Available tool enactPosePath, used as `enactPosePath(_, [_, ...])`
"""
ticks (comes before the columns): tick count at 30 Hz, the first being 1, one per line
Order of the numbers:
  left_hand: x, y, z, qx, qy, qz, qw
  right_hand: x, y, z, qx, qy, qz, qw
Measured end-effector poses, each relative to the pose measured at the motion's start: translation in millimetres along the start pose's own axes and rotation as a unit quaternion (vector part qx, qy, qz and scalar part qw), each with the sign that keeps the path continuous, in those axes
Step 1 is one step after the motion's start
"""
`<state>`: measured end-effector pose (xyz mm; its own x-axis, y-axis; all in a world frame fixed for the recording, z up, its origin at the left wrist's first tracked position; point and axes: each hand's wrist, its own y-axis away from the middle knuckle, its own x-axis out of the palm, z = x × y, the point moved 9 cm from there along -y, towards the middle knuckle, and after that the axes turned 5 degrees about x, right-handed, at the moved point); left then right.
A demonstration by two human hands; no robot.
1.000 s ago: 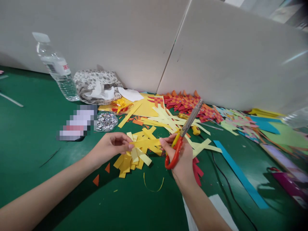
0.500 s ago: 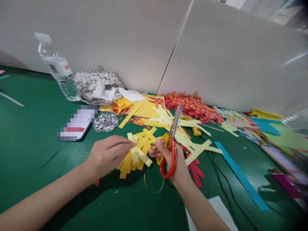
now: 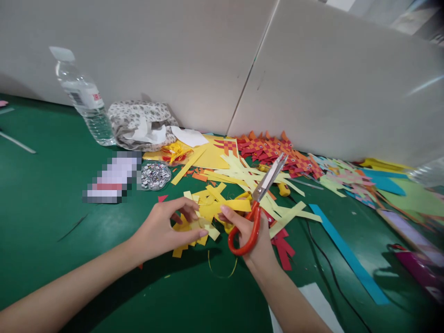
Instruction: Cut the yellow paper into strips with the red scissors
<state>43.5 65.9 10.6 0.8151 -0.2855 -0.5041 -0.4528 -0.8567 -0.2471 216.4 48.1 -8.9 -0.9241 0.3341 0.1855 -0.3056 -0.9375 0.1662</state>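
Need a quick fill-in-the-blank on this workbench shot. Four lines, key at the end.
1. The scissors are held in the person's ____ hand.
2. The pile of paper strips by the left hand is mostly ____.
3. As pictured, the clear bottle stands just to the ____ of the patterned pouch.
4. The tabletop is ____.

Missing words: right; yellow; left; green.

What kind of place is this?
It's probably a craft table: scissors in the right hand, yellow paper strips in a pile, and a heap of red-and-orange checkered shapes.
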Motion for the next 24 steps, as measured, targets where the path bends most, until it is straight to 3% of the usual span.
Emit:
enactPosePath(6, [10.8,1.8,15.5,-0.134,0.133,0.024,0.982,0.3,1.4,0.4,-0.003,0.014,-0.001,1.000])
enactPosePath(18, [17.3,4.7,28.4,-0.213,0.273,0.029,0.937,-1.5,4.7,3.1,0.005,-0.001,-0.028,1.000])
enactPosePath(24, [20.7,6.4,33.7,-0.234,0.318,0.040,0.918,-2.5,0.6,1.1,-0.006,0.019,-0.005,1.000])
